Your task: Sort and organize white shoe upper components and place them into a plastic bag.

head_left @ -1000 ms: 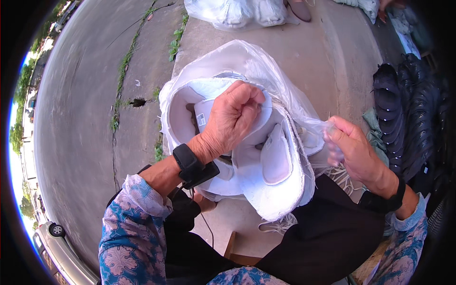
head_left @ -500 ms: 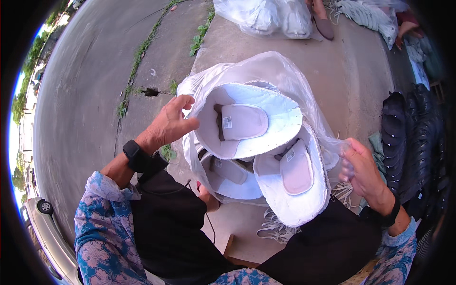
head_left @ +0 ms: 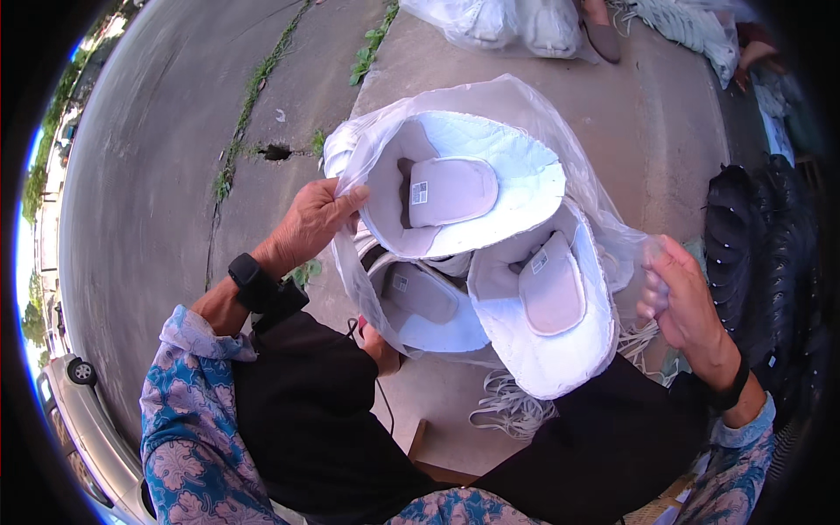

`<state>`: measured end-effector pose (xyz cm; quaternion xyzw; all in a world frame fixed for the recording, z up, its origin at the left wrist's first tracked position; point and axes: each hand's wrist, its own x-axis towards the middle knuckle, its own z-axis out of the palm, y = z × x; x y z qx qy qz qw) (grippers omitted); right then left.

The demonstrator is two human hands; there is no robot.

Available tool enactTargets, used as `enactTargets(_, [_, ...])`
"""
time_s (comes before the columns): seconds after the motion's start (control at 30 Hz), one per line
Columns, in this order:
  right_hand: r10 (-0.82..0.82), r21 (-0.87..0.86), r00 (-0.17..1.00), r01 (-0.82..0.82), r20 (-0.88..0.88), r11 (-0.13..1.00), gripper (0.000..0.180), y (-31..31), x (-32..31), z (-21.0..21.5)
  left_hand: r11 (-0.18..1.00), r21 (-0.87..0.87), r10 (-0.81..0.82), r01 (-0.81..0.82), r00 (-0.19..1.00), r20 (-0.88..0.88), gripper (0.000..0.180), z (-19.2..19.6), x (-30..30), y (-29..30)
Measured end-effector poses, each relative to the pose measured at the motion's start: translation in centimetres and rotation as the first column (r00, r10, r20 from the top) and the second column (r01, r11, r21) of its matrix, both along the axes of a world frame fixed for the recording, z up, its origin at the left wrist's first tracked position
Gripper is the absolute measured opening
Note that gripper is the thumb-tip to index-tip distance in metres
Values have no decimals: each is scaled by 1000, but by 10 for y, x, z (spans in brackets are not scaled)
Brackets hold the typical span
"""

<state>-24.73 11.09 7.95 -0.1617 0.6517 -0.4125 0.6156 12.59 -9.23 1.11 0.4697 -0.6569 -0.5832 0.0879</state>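
A bare concrete slab fills the ground outdoors, with weeds growing along its left edge and a pale car at the lower left of the view. Near the middle of the slab, in front of the person's dark trousers, a clear plastic bag gapes open, holding white shoe tops with pale insoles. One shoe top lies across the bag's far side and partly covers the two nearer ones; the near right one juts over the bag's near edge. The hands are well apart, both clamped on the bag: the left hand pinches its left rim, the right hand grips gathered plastic at its right rim. White laces lie just beside the bag's near edge. Dark shoes pile up along the slab's right side, near the right hand. Toward the far edge sits another filled bag, beside someone's shoe.
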Motion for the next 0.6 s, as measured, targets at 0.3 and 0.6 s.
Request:
enactTargets(0.3, [-150, -84, 989, 148, -10, 985, 14, 28, 25, 70, 983, -156, 76, -97, 988, -138, 36, 61, 12, 16])
enactTargets(0.6, [-289, -228, 957, 280, -9, 933, 15, 146, 50, 105, 967, -232, -138, 106, 983, -123, 31, 112, 13, 87])
